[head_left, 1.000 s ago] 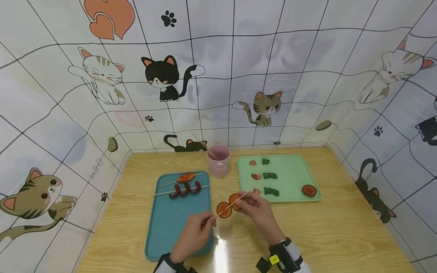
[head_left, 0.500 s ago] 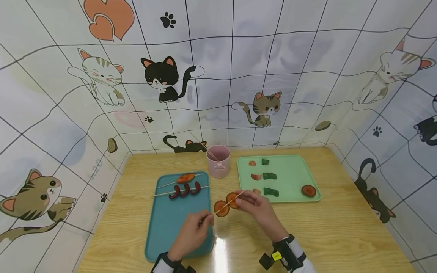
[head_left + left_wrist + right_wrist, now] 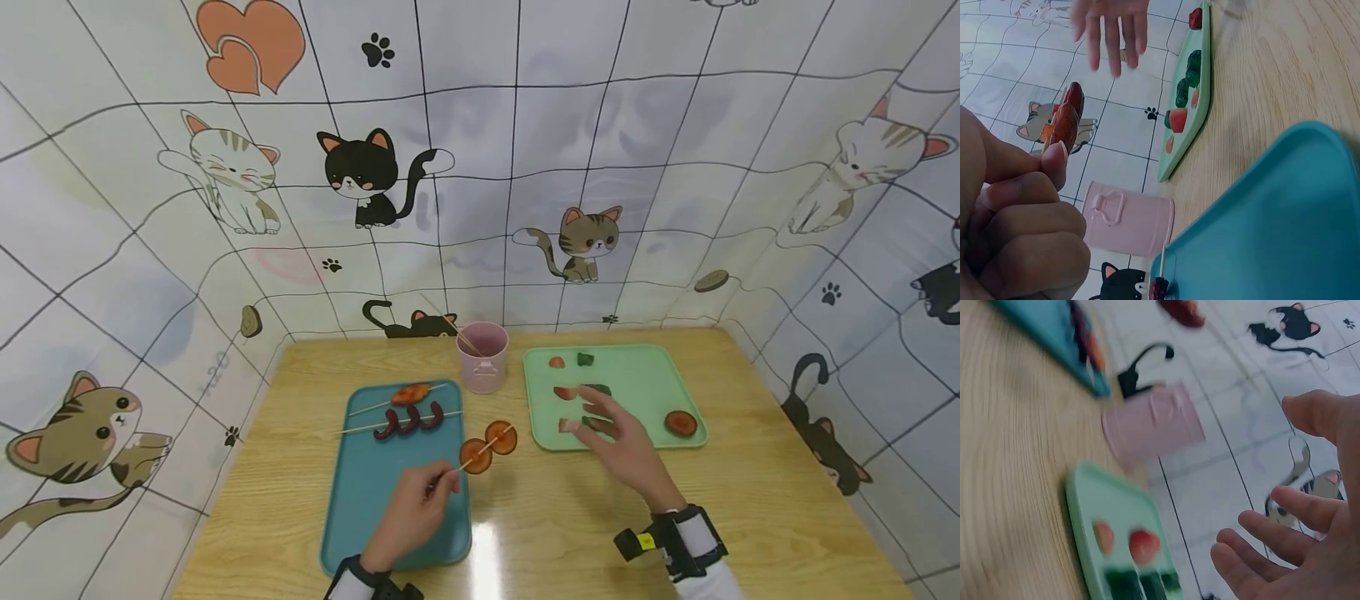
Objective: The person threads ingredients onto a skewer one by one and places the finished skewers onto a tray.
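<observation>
My left hand (image 3: 415,506) pinches the lower end of a wooden skewer (image 3: 462,467) over the right edge of the blue tray (image 3: 367,517). Two round brown-orange food slices (image 3: 476,456) are threaded on it, tilted up to the right. In the left wrist view the slices (image 3: 1067,125) appear edge-on beyond thumb and forefinger. My right hand (image 3: 626,450) holds nothing; its fingers are spread over the front of the green tray (image 3: 652,375), partly hiding green pieces (image 3: 597,389) and close to red pieces (image 3: 565,392). One more round slice (image 3: 681,423) lies at that tray's right end.
A pink cup (image 3: 483,371) with a stick (image 3: 468,340) in it stands between the trays. On the blue tray lie a skewer with dark red curled pieces (image 3: 409,419) and one with an orange piece (image 3: 411,394). Cat-patterned walls (image 3: 480,192) enclose the table.
My right hand has let go of the slice and skewer tip, moved right and spread its fingers. My left hand has shifted slightly left with the skewer, whose upper slice now shows fully.
</observation>
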{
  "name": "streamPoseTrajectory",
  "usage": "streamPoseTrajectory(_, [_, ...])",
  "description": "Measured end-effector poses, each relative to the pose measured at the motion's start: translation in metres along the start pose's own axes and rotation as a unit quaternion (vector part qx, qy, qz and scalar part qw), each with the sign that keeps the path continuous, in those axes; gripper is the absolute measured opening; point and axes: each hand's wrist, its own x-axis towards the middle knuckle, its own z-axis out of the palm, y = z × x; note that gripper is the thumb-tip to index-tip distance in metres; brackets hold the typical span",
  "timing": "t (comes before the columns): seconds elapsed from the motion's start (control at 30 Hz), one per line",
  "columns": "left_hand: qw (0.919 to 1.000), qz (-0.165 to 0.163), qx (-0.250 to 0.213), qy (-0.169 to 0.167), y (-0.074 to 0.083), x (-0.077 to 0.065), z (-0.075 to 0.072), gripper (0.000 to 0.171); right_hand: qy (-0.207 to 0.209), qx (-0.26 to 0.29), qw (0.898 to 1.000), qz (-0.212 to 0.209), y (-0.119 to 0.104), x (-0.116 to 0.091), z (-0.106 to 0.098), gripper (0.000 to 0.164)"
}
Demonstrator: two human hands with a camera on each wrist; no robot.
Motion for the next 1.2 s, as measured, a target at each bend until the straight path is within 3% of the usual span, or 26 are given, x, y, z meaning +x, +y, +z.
streamPoseTrajectory(0.1, [0.9999,-0.006,0.001,0.009,-0.005,0.0,-0.002,0.031,0.027,-0.061,0.998,0.01,0.011,0.001,-0.02,0.069])
streamPoseTrajectory(0.3, [0.9996,-0.005,0.009,0.025,-0.011,0.001,-0.005,0.032,0.055,-0.134,0.989,0.042,0.033,0.004,-0.067,0.079])
streamPoseTrajectory(0.57, [0.9994,-0.026,0.003,0.025,-0.016,0.002,-0.006,0.03,0.045,-0.2,0.971,0.125,0.076,0.009,-0.113,0.092])
streamPoseTrajectory(0.77, [0.9993,-0.025,0.005,0.029,-0.019,0.002,-0.006,0.03,0.027,-0.229,0.963,0.138,0.096,0.01,-0.125,0.089])
streamPoseTrajectory(1.03, [0.9993,-0.026,0.005,0.028,-0.02,0.003,-0.007,0.03,0.045,-0.294,0.952,0.071,0.118,0.009,-0.126,0.055])
streamPoseTrajectory(1.2, [0.9992,-0.024,0.009,0.032,-0.021,0.003,-0.008,0.03,0.051,-0.316,0.946,0.058,0.127,0.007,-0.123,0.045])
